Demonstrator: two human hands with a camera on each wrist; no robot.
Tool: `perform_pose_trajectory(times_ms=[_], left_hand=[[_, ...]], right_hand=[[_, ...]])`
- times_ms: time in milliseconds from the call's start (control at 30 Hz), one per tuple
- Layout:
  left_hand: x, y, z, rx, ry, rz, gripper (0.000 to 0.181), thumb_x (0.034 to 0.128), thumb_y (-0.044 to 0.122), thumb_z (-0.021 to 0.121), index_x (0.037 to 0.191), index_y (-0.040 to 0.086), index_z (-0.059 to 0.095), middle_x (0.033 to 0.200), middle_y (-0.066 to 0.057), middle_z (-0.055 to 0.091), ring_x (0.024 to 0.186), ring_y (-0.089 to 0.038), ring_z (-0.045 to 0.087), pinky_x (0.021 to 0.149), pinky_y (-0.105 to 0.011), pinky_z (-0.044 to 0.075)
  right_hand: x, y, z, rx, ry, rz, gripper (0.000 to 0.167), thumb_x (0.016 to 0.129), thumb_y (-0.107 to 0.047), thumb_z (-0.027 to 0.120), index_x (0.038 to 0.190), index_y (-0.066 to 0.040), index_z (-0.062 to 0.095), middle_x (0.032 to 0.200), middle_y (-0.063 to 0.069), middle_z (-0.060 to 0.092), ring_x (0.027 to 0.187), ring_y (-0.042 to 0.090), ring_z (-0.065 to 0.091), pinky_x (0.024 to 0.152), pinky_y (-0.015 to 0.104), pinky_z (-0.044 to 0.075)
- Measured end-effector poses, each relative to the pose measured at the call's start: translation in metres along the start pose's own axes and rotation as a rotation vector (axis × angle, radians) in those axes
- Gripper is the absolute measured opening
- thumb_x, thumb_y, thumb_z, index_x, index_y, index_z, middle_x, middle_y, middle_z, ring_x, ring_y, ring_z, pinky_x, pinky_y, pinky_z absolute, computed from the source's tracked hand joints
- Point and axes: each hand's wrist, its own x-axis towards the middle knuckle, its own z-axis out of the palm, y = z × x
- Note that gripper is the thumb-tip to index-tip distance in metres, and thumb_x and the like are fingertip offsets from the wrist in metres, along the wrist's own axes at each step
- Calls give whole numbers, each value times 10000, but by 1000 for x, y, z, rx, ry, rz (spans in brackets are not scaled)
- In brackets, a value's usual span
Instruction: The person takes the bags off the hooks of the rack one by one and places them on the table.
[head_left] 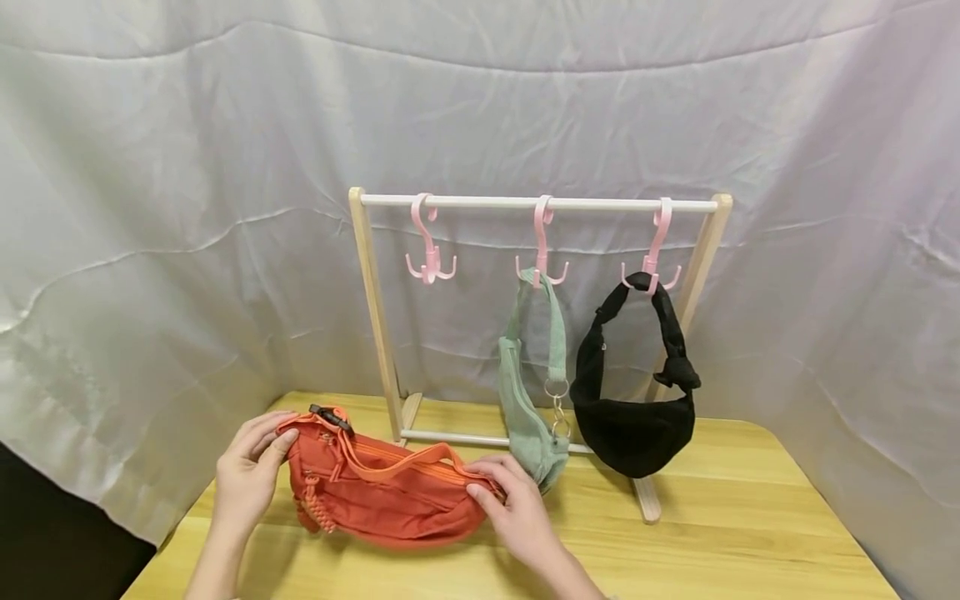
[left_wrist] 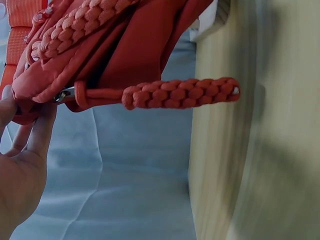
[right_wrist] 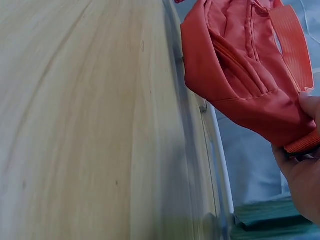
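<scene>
Between my two hands is an orange-red sling bag (head_left: pixel 397 500) with a webbing strap (head_left: pixel 390 467) looped over its top. My left hand (head_left: pixel 251 471) pinches its left end near a black buckle (head_left: pixel 330 417). At the right end, my right hand (head_left: pixel 513 504) grips the bag's corner between thumb and fingers. A braided zipper pull (left_wrist: pixel 180 94) dangles from the bag in the left wrist view. The right wrist view shows the bag's lower side (right_wrist: pixel 240 95) held above the tabletop.
Behind the bag stands a wooden rack with a white rail (head_left: pixel 480 202). Pink hooks hang there: the left hook (head_left: pixel 430 250) is bare, the middle one carries a green bag (head_left: pixel 525 408), the right one a black bag (head_left: pixel 637 433). Grey cloth (head_left: pixel 187 167) surrounds the wooden table (head_left: pixel 720 508).
</scene>
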Motion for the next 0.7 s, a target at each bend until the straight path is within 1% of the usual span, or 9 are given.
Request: perform_pose_trajectory(times_ms=[167, 300, 433, 567, 700], left_hand=[[4, -4, -12, 52, -9, 43, 236, 941, -157, 650, 1171, -139, 702, 1207, 80, 641, 998, 44, 684, 777, -126, 569], [6, -9, -21, 108, -18, 61, 228, 936, -144, 669, 1160, -128, 711, 1198, 64, 639, 982, 71, 675, 764, -116, 565], [8, -15, -30, 149, -29, 54, 224, 939, -123, 681, 1161, -127, 708, 1178, 110, 625, 973, 90, 661, 777, -100, 554], [12, -23, -39, 169, -47, 42, 227, 945, -112, 681, 1169, -149, 690, 1162, 152, 602, 977, 109, 652, 785, -94, 549], [17, -27, -49, 194, -62, 29, 236, 959, -91, 677, 1180, -173, 669, 1154, 185, 589, 983, 139, 638, 790, -84, 541]], right_hand=[[4, -1, 8, 51, -27, 49, 211, 962, -171, 750, 1165, -226, 765, 1131, -104, 672, 1052, 129, 649, 901, 270, 559], [7, -2, 14, 89, -47, 57, 203, 974, -188, 737, 1173, -213, 766, 1124, -78, 681, 1048, 154, 649, 893, 270, 565], [9, -2, 22, 117, -78, 69, 212, 985, -194, 721, 1193, -195, 762, 1139, -47, 681, 1062, 161, 648, 910, 267, 561], [12, -3, 31, 146, -110, 103, 217, 985, -176, 719, 1198, -169, 760, 1139, -20, 675, 1067, 147, 650, 925, 264, 565], [16, -7, 41, 167, -121, 125, 214, 983, -166, 721, 1193, -147, 760, 1135, 1, 675, 1067, 151, 646, 933, 270, 564]])
